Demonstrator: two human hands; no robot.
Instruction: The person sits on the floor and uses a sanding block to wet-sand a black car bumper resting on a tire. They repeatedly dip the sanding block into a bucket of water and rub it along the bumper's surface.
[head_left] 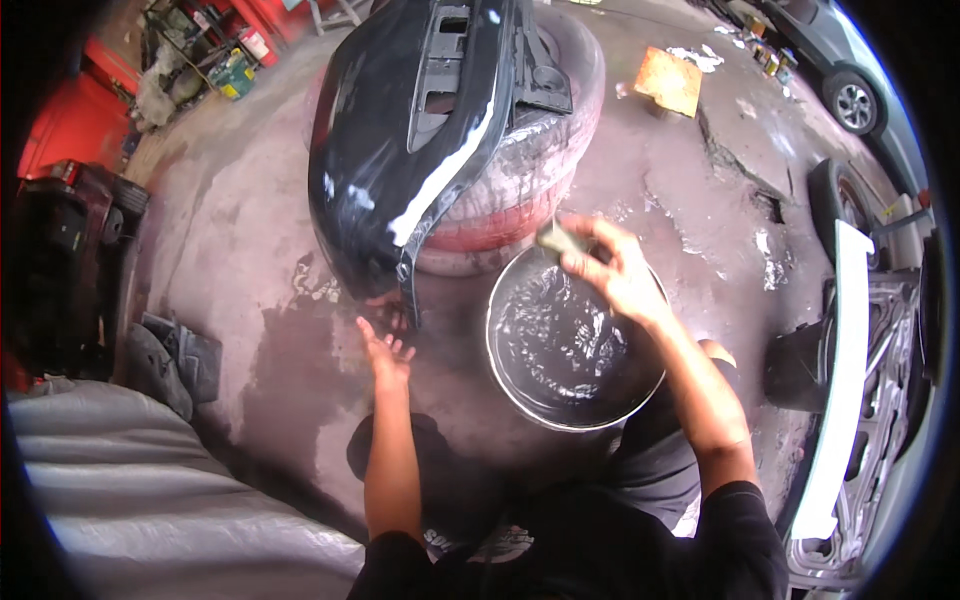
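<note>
A black car bumper (360, 130) with whitish streaks rests on stacked tires (575, 110) coated in reddish, drippy paint. Just under the bumper's near lower corner is my left hand (385, 358), empty, palm up, its fingers spread. My right hand (622, 270) pinches a small grey-green pad (560, 238), possibly a sanding pad, over the far rim of a round bucket (490, 345). Dark, rippling water (565, 340) fills the bucket, which stands by my right leg.
A silver cover (150, 480) drapes at the near left, beside dark car parts (180, 355). Along the right lie a long white strip (845, 390), a bare metal panel (880, 400) and a loose wheel (840, 210). An orange-stained board (668, 82) and a parked car (850, 60) are farther back.
</note>
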